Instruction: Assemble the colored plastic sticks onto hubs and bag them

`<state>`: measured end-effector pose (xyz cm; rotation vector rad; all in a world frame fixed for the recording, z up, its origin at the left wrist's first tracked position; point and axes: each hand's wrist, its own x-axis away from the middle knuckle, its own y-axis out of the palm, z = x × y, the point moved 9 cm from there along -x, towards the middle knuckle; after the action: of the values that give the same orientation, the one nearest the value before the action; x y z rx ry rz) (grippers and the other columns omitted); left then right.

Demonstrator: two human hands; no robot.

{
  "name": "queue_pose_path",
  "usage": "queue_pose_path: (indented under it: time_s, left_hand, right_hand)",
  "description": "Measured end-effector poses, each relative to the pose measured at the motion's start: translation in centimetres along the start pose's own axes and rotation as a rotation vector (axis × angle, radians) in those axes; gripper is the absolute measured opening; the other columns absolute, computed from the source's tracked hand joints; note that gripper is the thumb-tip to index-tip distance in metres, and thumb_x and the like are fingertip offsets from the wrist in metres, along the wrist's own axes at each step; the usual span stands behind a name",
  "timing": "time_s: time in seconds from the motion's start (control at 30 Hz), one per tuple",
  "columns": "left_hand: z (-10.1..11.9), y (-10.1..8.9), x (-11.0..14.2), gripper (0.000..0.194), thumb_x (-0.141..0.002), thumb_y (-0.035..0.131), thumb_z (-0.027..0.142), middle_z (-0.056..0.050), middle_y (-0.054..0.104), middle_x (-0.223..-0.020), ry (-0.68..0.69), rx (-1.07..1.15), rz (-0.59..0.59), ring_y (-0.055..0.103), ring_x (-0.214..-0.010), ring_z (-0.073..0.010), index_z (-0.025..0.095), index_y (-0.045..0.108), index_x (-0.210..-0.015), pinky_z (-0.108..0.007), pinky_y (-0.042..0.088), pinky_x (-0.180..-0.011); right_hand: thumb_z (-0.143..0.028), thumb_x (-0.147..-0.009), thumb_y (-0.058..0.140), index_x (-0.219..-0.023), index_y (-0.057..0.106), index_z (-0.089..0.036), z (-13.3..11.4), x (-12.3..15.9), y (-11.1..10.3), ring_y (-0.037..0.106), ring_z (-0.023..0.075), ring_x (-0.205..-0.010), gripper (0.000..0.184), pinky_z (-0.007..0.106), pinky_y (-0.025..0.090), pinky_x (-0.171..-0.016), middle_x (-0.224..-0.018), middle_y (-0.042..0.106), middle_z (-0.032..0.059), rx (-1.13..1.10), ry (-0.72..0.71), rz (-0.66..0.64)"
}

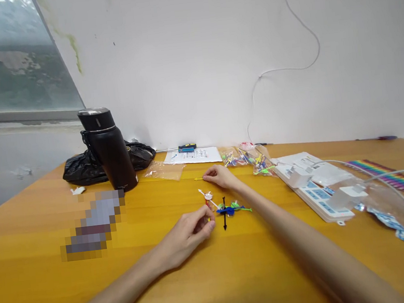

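Observation:
My right hand (pixel 222 176) reaches to the middle of the table, its fingertips pinched on a small yellow plastic arrow (pixel 198 178) that points left. Nearer to me, my left hand (pixel 192 231) is closed in a pinch on a small yellow piece (pixel 209 220), mostly covered by the fingers. Just beyond its fingertips lies a white arrow piece (pixel 209 197) with a round part, a bit of red below it. To the right are a black double-ended arrow (pixel 225 225), a blue piece (pixel 227 211) and a green arrow piece (pixel 245 209), crossing or touching one another.
A black bottle (pixel 110 152) stands at left before a black plastic bag (pixel 83 170). Behind are a clear bag (pixel 165 170), a paper sheet (pixel 206 156), a screwdriver (pixel 187 148) and bags of colourful pieces (pixel 261 161). A power strip (pixel 325 205) with chargers lies right.

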<state>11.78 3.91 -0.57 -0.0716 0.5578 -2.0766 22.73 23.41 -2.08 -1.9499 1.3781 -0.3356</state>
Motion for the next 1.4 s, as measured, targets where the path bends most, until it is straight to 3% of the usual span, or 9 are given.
queue_pose_path:
  time_s: [0.17,0.3,0.47,0.63,0.77,0.9,1.0,1.2,1.4]
  left_hand:
    - [-1.4,-0.5,-0.7,0.033,-0.099,0.051,0.050,0.000,0.053,-0.083,-0.018,0.272,0.040,0.045,-0.067,-0.0124,0.019,0.059,-0.107,-0.025,0.036,-0.062]
    - [-2.5,-1.2,-1.3,0.034,-0.097,0.058,0.049,-0.002,0.060,-0.086,0.001,0.492,0.078,0.051,-0.071,-0.0124,0.020,0.054,-0.116,-0.026,0.040,-0.068]
    - [-3.6,-1.7,-1.4,0.040,-0.095,0.059,0.053,0.001,0.060,-0.077,-0.054,0.561,0.137,0.051,-0.064,-0.0113,0.020,0.050,-0.116,-0.025,0.039,-0.066]
    - [-3.0,-1.1,-1.1,0.035,-0.097,0.058,0.050,0.000,0.062,-0.085,-0.038,0.503,0.074,0.054,-0.071,-0.0120,0.020,0.053,-0.113,-0.027,0.043,-0.074]
    - [-3.8,-1.1,-1.2,0.034,-0.104,0.039,0.050,-0.004,0.064,-0.087,-0.057,0.545,0.103,0.059,-0.074,-0.0152,0.019,0.053,-0.109,-0.030,0.046,-0.073]
    - [-4.6,-1.4,-1.5,0.037,-0.104,0.036,0.051,-0.006,0.065,-0.085,-0.063,0.574,0.135,0.059,-0.072,-0.0156,0.018,0.053,-0.104,-0.028,0.046,-0.066]
    - [-4.5,-1.2,-1.5,0.038,-0.105,0.036,0.049,-0.006,0.065,-0.085,-0.069,0.539,0.109,0.058,-0.073,-0.0153,0.016,0.055,-0.103,-0.028,0.046,-0.068]
    - [-4.0,-1.0,-1.3,0.040,-0.106,0.033,0.047,-0.006,0.064,-0.085,-0.066,0.503,0.076,0.057,-0.074,-0.0158,0.015,0.058,-0.103,-0.028,0.046,-0.069]
    - [-3.9,-1.0,-1.4,0.041,-0.104,0.037,0.050,-0.006,0.064,-0.083,-0.073,0.511,0.084,0.056,-0.072,-0.0155,0.015,0.059,-0.100,-0.028,0.045,-0.069]
  right_hand:
    - [-0.024,-0.093,0.058,-0.099,0.076,-0.012,-1.5,1.3,-1.0,0.068,0.0241,-0.099,0.023,0.035,0.048,-0.093,-0.106,0.076,0.0129,-0.034,-0.027,0.076]
    - [-0.031,-0.100,0.051,-0.106,0.072,-0.017,-5.4,6.3,-2.3,0.067,0.0205,-0.101,0.026,0.034,0.048,-0.094,-0.110,0.073,0.0088,-0.167,-0.128,0.158]
    - [-0.038,-0.099,0.059,-0.123,0.065,-0.022,-10.3,13.1,-0.6,0.064,0.0178,-0.093,0.030,0.031,0.049,-0.087,-0.104,0.069,0.0061,-0.219,-0.320,-0.042]
    - [-0.039,-0.094,0.066,-0.111,0.065,-0.021,-11.2,14.7,0.8,0.060,0.0154,-0.084,0.025,0.028,0.047,-0.078,-0.093,0.066,0.0033,-0.177,-0.375,-0.036]
    - [-0.041,-0.093,0.067,-0.101,0.062,-0.020,-9.7,13.6,-0.5,0.061,0.0140,-0.079,0.022,0.026,0.049,-0.073,-0.089,0.067,0.0016,-0.245,-0.314,0.028]
    - [-0.043,-0.093,0.065,-0.098,0.059,-0.019,-5.5,12.2,-6.2,0.064,0.0162,-0.083,0.026,0.027,0.050,-0.077,-0.092,0.067,0.0042,-0.187,-0.192,0.353]
    - [-0.038,-0.091,0.064,-0.100,0.060,-0.018,-1.8,11.7,-9.6,0.060,0.0158,-0.073,0.023,0.027,0.047,-0.070,-0.082,0.065,0.0023,0.044,-0.075,0.465]
    - [-0.030,-0.090,0.061,-0.094,0.063,-0.018,3.5,11.7,-10.8,0.063,0.0196,-0.076,0.013,0.028,0.038,-0.067,-0.080,0.068,0.0046,0.540,0.243,0.324]
    - [-0.042,-0.095,0.057,-0.114,0.059,-0.018,2.9,11.9,-11.0,0.064,0.0241,-0.077,0.031,0.029,0.037,-0.067,-0.077,0.067,0.0054,0.591,0.291,0.342]
